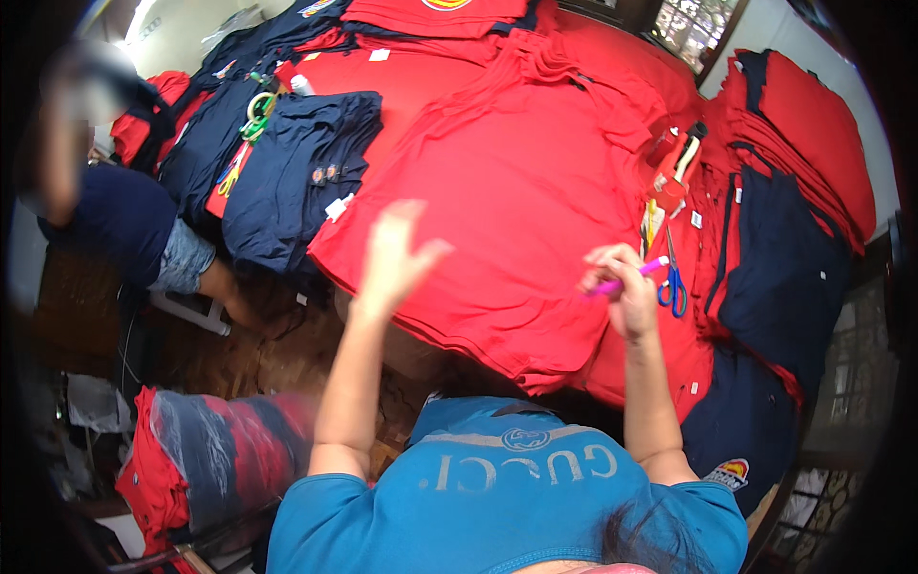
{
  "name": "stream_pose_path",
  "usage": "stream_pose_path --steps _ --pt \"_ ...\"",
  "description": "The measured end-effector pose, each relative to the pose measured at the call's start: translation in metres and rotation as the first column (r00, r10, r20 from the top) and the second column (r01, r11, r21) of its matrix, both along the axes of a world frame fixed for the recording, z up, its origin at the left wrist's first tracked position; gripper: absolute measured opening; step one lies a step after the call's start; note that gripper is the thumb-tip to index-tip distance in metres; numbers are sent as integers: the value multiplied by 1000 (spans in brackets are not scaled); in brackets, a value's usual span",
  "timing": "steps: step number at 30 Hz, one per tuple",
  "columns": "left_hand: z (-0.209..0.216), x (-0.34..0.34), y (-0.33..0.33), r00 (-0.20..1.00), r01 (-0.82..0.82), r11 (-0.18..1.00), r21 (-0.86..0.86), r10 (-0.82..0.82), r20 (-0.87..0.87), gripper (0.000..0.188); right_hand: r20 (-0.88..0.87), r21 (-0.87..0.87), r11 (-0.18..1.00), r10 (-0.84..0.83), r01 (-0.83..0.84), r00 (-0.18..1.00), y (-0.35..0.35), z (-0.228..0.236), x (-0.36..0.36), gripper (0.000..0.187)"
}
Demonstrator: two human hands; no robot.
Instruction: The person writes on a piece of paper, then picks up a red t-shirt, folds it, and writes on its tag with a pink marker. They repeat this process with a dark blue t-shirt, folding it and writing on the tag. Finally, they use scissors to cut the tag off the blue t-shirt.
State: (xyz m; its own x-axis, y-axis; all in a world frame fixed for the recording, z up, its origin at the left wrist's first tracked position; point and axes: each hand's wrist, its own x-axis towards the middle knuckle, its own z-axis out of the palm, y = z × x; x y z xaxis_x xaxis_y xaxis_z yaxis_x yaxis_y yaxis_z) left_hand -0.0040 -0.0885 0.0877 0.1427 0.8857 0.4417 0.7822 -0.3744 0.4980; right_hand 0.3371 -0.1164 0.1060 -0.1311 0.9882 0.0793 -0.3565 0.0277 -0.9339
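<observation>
A red shirt (497, 206) lies spread on top of other red garments in front of me. Above its left edge is my left hand (397, 253), slightly blurred, fingers apart and holding nothing. My right hand (628, 298) is over the shirt's right side, its fingers closed around a pink-purple pen (626, 276). Just right of that hand lie scissors (674, 287) with blue handles. Behind them a red tape dispenser (677, 177) rests on the red cloth.
Folded navy shirts (296, 182) are stacked at left, beside a tape roll (256, 117). Red and navy piles (779, 239) rise at right. A seated person (120, 225) is at far left. A plastic-wrapped garment bundle (220, 450) stands at lower left.
</observation>
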Motion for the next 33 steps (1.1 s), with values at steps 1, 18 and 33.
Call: stream_pose_path --steps 1,18,33 --pt "-17 -31 19 981 -193 981 -5 193 -26 65 221 -153 978 -104 140 970 -14 7 19 12" --pt "-53 -130 79 999 -34 800 -599 27 -21 58 596 -330 859 -131 391 793 -69 -80 0 40" --pt "6 -200 -50 376 784 453 -424 198 905 74 398 -105 899 -355 426 846 -119 -26 7 80"
